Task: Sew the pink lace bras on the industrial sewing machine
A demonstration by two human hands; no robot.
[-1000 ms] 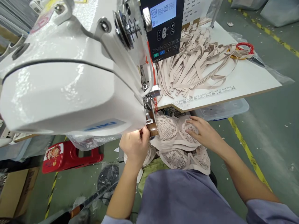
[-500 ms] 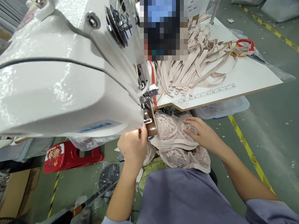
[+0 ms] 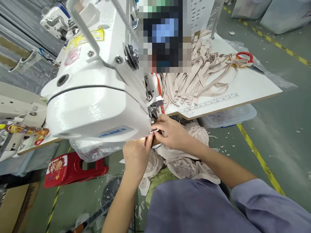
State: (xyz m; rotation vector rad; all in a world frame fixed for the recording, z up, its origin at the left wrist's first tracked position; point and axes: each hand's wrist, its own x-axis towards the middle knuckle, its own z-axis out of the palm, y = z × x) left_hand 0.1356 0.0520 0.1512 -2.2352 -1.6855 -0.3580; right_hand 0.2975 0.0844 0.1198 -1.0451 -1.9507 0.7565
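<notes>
A white sewing machine (image 3: 97, 113) fills the left of the view. My left hand (image 3: 136, 155) is closed at its needle end, thumb and fingers pinched together on a beige lace bra (image 3: 198, 132). My right hand (image 3: 173, 132) reaches across from the right. Its thumb and forefinger pinch the bra's edge beside the presser foot, close to my left fingertips. The exact part held is mostly covered by my fingers. More lace bra pieces (image 3: 182, 166) lie over my lap, above a green cloth (image 3: 161, 183).
Many beige straps (image 3: 201, 71) are heaped on the white table (image 3: 255, 81), with red-handled scissors (image 3: 245, 58) at the right. A clear plastic bin (image 3: 230, 116) sits under the table edge. A red stool (image 3: 75, 168) stands at the lower left.
My right hand has moved left from the bra cup to the needle area and closed. My left hand stays by the needle. The camera view has shifted, showing more of the machine.
</notes>
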